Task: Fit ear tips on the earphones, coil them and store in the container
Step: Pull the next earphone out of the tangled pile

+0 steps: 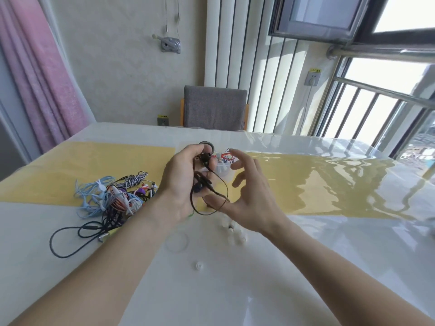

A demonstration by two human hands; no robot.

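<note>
Coiling goes best if the left hand (182, 182) keeps its grip on the dark earphones (207, 182) mid-frame while the right hand (247, 194), fingers spread wide, feeds even loops.

Bright daylight thru window (388, 74), glare on table (329, 180), edges warped.

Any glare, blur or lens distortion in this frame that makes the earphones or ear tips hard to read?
Head view: window glare mirrors across the glossy table; white ear tips nearly vanish against it; wide-angle bending curves the window frames; the dark earphones in the left hand are slightly soft; right hand is open, mildly blurred.
</note>
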